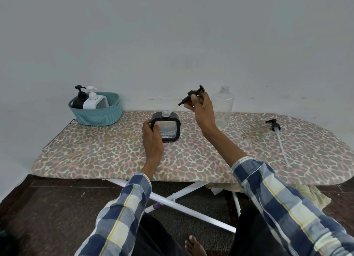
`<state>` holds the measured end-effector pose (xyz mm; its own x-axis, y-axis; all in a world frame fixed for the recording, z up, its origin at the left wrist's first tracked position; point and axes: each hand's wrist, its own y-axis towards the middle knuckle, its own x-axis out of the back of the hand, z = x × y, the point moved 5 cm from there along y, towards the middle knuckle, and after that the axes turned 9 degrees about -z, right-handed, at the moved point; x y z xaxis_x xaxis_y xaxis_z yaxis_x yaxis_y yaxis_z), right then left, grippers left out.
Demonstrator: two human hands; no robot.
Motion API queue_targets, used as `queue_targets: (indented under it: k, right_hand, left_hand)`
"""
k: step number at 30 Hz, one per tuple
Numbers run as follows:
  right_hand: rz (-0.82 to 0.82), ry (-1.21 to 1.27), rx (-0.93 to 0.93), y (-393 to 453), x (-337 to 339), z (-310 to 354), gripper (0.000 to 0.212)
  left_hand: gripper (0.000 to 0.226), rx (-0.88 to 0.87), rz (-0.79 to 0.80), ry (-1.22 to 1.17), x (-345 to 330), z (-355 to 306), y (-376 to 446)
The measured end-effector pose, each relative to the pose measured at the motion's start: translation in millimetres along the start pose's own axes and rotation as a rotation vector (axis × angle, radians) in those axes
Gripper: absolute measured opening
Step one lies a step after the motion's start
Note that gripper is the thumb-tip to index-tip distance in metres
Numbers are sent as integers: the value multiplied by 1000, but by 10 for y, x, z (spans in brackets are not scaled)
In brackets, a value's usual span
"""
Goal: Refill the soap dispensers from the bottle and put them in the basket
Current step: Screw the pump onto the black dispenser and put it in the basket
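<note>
A square black soap dispenser (pixel 168 128) with a clear window and an open clear neck stands on the ironing board. My left hand (pixel 152 138) grips its left side. My right hand (pixel 200 107) holds a black pump head (pixel 191 95) tilted above the dispenser, its clear tube pointing down toward the open neck. A tall clear bottle (pixel 223 108) without a cap stands just behind my right hand. A teal basket (pixel 95 115) at the board's far left holds a black dispenser (pixel 79 99) and a white dispenser (pixel 92 100).
A second black pump (pixel 274 126) with a long clear tube lies on the right part of the leopard-print ironing board (pixel 95 154). A pale wall rises right behind the board. White board legs and dark floor lie below, near my bare foot.
</note>
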<state>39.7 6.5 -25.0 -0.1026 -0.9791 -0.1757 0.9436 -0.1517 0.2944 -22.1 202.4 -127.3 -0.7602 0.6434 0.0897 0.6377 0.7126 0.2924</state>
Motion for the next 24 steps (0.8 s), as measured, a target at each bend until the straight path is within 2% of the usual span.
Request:
queue_targets:
  k: [9,13,16,24]
  right_hand:
    - [9,-67,51,-6,-77,97,25]
    - [129,-313,187,3,-262,130,29]
    - [218,-466,197,-36,-445,58,28]
    - [293,-557,267,-246,-596,-166,18]
  left_hand:
    - [32,-30,27,-11,-11,-83,-45]
    - [37,-67,42,-3,-10,-149,-81]
    - [37,-33,43,7,-32,-92,-57]
    - [34,-14,6,-15,-9,-48,-28]
